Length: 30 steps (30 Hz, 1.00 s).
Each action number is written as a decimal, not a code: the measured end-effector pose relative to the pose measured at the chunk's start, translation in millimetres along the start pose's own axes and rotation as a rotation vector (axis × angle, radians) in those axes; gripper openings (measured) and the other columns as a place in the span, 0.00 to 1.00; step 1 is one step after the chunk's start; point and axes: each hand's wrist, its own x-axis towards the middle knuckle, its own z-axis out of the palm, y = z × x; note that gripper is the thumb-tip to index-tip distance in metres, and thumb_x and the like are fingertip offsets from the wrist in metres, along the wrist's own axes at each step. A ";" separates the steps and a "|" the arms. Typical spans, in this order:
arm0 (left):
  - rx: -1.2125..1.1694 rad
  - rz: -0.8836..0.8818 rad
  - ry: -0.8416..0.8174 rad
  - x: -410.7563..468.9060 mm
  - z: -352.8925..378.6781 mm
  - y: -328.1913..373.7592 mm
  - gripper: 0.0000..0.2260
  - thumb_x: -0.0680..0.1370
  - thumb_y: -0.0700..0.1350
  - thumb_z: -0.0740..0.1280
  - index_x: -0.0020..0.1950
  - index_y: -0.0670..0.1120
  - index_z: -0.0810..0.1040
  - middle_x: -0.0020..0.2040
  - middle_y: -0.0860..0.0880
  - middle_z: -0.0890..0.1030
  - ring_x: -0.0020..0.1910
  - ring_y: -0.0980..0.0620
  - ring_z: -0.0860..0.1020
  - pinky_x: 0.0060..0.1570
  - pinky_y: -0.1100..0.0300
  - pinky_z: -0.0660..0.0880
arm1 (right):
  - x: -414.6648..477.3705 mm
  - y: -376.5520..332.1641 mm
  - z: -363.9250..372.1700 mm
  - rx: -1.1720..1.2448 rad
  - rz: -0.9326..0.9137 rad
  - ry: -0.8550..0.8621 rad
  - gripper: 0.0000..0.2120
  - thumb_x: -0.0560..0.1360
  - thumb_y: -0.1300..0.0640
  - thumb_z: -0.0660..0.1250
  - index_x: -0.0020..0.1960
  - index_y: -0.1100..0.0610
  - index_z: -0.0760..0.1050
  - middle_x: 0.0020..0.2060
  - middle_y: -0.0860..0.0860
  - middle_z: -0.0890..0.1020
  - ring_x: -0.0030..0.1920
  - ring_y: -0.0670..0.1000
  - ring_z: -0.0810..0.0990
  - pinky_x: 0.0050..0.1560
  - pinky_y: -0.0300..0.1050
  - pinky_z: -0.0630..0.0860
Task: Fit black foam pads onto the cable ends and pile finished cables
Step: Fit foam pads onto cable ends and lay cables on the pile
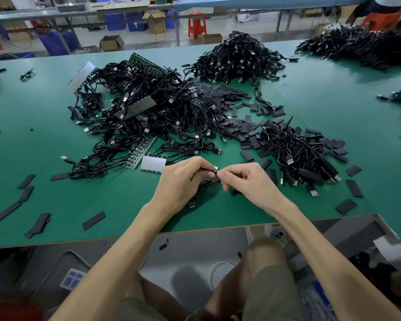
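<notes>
Pinched from both sides by left grip [178,181] and right grip [245,181], fingers curled tight on it: one cable end [212,170], held just above the near part of the green table [56,147]. Lying straight on the table beyond: a cable tangle [148,107], scattered foam pads [232,132] and, to the right, a cable pile [299,154]. Farther back on the floor, open cardboard boxes [111,42] and blue bins [115,22], contents impossible to tell.

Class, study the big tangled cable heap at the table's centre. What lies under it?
Poking out from beneath the cable heap are green circuit boards and a grey ribbed panel. The cables cover how far they run underneath.
</notes>
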 end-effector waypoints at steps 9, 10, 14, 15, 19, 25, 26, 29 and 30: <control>-0.016 -0.018 -0.019 -0.6 -1.0 2.2 0.04 0.77 0.43 0.74 0.50 0.44 0.85 0.45 0.54 0.85 0.43 0.58 0.82 0.43 0.57 0.79 | 0.7 2.9 1.0 0.042 0.005 0.038 0.07 0.81 0.54 0.69 0.51 0.53 0.86 0.33 0.46 0.81 0.32 0.45 0.69 0.33 0.36 0.64; -0.014 -0.024 -0.029 -0.4 -1.2 2.0 0.05 0.77 0.44 0.74 0.51 0.44 0.84 0.46 0.54 0.85 0.44 0.57 0.82 0.43 0.56 0.79 | 0.6 3.1 1.3 0.042 0.009 0.048 0.06 0.81 0.54 0.70 0.52 0.54 0.86 0.33 0.47 0.81 0.33 0.46 0.70 0.34 0.37 0.65; -0.013 -0.049 -0.061 1.1 -1.4 1.5 0.05 0.79 0.44 0.73 0.54 0.46 0.82 0.49 0.55 0.83 0.45 0.52 0.82 0.43 0.50 0.78 | -0.1 3.4 3.0 0.039 -0.003 0.097 0.04 0.80 0.55 0.72 0.51 0.49 0.85 0.34 0.48 0.83 0.36 0.49 0.74 0.39 0.43 0.70; -0.009 -0.050 -0.064 1.5 -1.2 1.7 0.05 0.79 0.44 0.72 0.54 0.46 0.82 0.49 0.55 0.83 0.45 0.51 0.81 0.43 0.50 0.78 | -0.1 3.6 3.5 0.035 -0.008 0.101 0.04 0.79 0.56 0.72 0.50 0.48 0.85 0.34 0.48 0.83 0.36 0.49 0.74 0.39 0.43 0.70; -0.008 -0.052 -0.064 1.6 -1.0 2.7 0.05 0.79 0.44 0.72 0.53 0.45 0.82 0.48 0.54 0.82 0.44 0.54 0.79 0.42 0.53 0.77 | 0.0 4.8 4.0 0.033 -0.002 0.094 0.04 0.78 0.57 0.73 0.51 0.49 0.85 0.34 0.48 0.84 0.36 0.46 0.76 0.39 0.39 0.72; -0.007 -0.047 -0.037 -0.2 -1.5 1.3 0.04 0.77 0.41 0.74 0.51 0.43 0.83 0.46 0.52 0.84 0.43 0.52 0.82 0.43 0.50 0.79 | 0.5 6.7 3.4 0.016 0.008 0.074 0.06 0.78 0.56 0.74 0.53 0.56 0.85 0.35 0.50 0.85 0.36 0.45 0.79 0.41 0.37 0.74; -0.003 -0.041 -0.033 -0.5 -1.6 1.5 0.04 0.77 0.41 0.74 0.51 0.43 0.83 0.46 0.52 0.84 0.43 0.52 0.82 0.43 0.50 0.79 | 0.7 6.4 2.9 0.014 0.005 0.070 0.05 0.78 0.56 0.74 0.53 0.55 0.85 0.35 0.50 0.85 0.36 0.45 0.79 0.41 0.37 0.74; 0.002 -0.027 -0.016 -0.2 -1.9 1.3 0.04 0.76 0.40 0.75 0.50 0.43 0.84 0.45 0.52 0.84 0.43 0.53 0.82 0.42 0.51 0.80 | 0.4 6.0 2.0 0.000 -0.002 0.059 0.05 0.78 0.56 0.73 0.53 0.54 0.85 0.34 0.48 0.85 0.35 0.45 0.77 0.39 0.37 0.72; 0.003 -0.019 -0.011 -0.2 -1.7 1.4 0.04 0.76 0.40 0.75 0.49 0.42 0.84 0.44 0.52 0.85 0.42 0.54 0.82 0.41 0.51 0.80 | 0.3 6.0 1.9 -0.008 -0.004 0.058 0.05 0.79 0.56 0.73 0.53 0.55 0.85 0.34 0.48 0.84 0.34 0.45 0.75 0.38 0.37 0.71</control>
